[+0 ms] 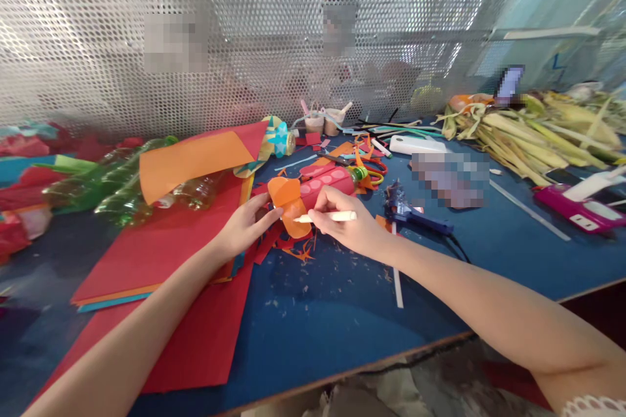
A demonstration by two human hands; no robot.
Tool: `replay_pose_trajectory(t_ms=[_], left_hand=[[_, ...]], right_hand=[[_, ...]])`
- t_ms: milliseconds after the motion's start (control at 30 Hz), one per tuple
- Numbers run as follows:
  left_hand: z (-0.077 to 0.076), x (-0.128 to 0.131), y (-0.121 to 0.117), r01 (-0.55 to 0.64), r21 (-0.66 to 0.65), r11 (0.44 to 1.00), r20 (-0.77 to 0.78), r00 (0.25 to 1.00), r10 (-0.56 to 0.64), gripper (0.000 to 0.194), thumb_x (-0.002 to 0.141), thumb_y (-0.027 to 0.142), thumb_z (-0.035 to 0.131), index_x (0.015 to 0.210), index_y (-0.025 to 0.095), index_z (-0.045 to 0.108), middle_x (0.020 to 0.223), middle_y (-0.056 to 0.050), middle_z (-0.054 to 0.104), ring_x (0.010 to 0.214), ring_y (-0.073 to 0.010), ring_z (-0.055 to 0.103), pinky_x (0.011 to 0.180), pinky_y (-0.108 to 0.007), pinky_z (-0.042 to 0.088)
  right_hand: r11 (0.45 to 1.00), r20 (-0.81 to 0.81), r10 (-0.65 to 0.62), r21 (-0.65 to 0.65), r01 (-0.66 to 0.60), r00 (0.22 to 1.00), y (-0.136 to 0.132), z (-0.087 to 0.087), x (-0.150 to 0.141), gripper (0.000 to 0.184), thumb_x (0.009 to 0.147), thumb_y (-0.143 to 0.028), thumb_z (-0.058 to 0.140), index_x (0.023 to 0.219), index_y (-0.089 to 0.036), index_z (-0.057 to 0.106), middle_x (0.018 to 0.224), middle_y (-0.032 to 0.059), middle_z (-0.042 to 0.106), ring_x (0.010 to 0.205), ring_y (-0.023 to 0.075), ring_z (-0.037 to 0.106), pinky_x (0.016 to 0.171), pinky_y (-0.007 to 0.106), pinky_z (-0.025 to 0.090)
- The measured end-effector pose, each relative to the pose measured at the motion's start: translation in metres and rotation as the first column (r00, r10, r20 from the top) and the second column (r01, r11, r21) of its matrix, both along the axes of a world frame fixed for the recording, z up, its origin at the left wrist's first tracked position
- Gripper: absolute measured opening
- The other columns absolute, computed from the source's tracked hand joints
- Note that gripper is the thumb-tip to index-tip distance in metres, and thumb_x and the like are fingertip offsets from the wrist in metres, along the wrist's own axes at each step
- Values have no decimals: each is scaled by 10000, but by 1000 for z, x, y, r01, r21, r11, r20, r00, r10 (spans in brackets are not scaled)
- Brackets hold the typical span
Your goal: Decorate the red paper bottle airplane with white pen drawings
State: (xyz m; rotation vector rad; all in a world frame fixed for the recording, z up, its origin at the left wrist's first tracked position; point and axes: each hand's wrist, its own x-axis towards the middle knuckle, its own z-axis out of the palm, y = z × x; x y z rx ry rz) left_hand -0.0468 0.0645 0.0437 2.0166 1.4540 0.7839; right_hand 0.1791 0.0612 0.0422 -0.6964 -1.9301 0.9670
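Observation:
A bottle (328,184) wrapped in red paper with pink ovals lies on the blue table, its green neck pointing right. At its near-left end sits an orange paper shape (297,218) with rounded lobes. My left hand (247,227) pinches the left edge of this shape between thumb and fingers. In my right hand (337,212) is a white marker (337,216), held level like a pen, its tip at the lower orange lobe. The fingers partly cover the bottle's near side. Orange and red paper scraps (298,251) lie just below.
Stacked coloured sheets (161,260) and clear green bottles (120,189) are at left. A blue glue gun (415,215) with a cord lies right, near scissors (376,172). Dried husks (528,130) and a magenta device (581,208) stand farther right. Perforated silver sheeting (274,32) closes the back.

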Motion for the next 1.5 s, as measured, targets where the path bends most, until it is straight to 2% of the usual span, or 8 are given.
replay_pose_trajectory(t_ms=[200, 333, 500, 733, 967, 1233, 1367, 1500], left_hand=[[1, 1, 0, -4, 3, 1000, 10, 1000, 4, 618, 830, 612, 448, 1205, 143, 593, 931, -95, 708, 932, -290, 637, 805, -340, 502], [1, 1, 0, -7, -3, 1000, 23, 1000, 7, 592, 822, 591, 460, 1170, 133, 599, 1024, -115, 689, 925, -279, 621, 803, -330, 482], [3, 1, -1, -26, -3, 1000, 64, 998, 26, 484, 805, 559, 501, 1069, 171, 619, 860, -63, 669, 771, -226, 589, 676, -294, 454], [-4, -2, 1, -73, -198, 978, 408, 900, 150, 371, 741, 534, 622, 853, 183, 576, 482, 86, 415, 439, -111, 359, 466, -256, 333], [-8, -4, 2, -76, -198, 977, 503, 848, 168, 385, 759, 560, 606, 828, 187, 542, 441, 114, 324, 409, -91, 305, 445, -244, 297], [-12, -6, 7, -33, -252, 967, 598, 780, 183, 557, 724, 732, 462, 792, 192, 581, 384, 121, 229, 374, -93, 226, 419, -247, 290], [-11, -7, 8, -25, -273, 962, 610, 769, 193, 505, 706, 715, 490, 575, 229, 443, 375, 106, 235, 360, -81, 234, 408, -245, 277], [-9, -8, 3, -22, -286, 958, 605, 771, 199, 468, 708, 666, 511, 563, 224, 458, 368, 106, 256, 352, -75, 220, 412, -248, 264]], right_hand=[[999, 4, -41, -6, 41, 999, 1, 0, 0, 239, 897, -325, 545, 738, -225, 396, 599, -61, 515, 500, 71, 451, 466, 220, 329], [999, 10, -21, -34, 22, 1000, -1, 1, 0, 244, 887, -318, 560, 728, -225, 401, 598, -60, 536, 493, 69, 454, 462, 219, 334], [993, -195, -118, -37, 113, 974, 4, 7, 1, 190, 916, -387, 539, 838, -227, 475, 616, -49, 594, 583, 99, 575, 589, 242, 450], [954, -152, -277, -158, 254, 949, 12, 6, 3, 330, 922, -517, 461, 822, -214, 546, 578, -14, 631, 497, 114, 578, 519, 252, 459], [923, 108, -319, 263, 282, 942, 5, 4, 1, 114, 915, -334, 487, 906, -220, 497, 719, 17, 640, 601, 153, 614, 584, 277, 465], [834, 187, -393, 484, 264, 900, -2, -2, -4, 77, 936, -232, 410, 951, -207, 482, 776, 58, 654, 683, 195, 652, 624, 303, 498], [769, 229, -446, 592, 240, 865, -8, -5, -7, 214, 835, -172, 509, 1045, -171, 468, 918, 128, 659, 850, 259, 662, 738, 376, 539], [727, 252, -458, 658, 196, 852, -12, -7, -10, 489, 764, -362, 709, 1108, -161, 427, 991, 175, 651, 940, 333, 654, 785, 472, 550]])
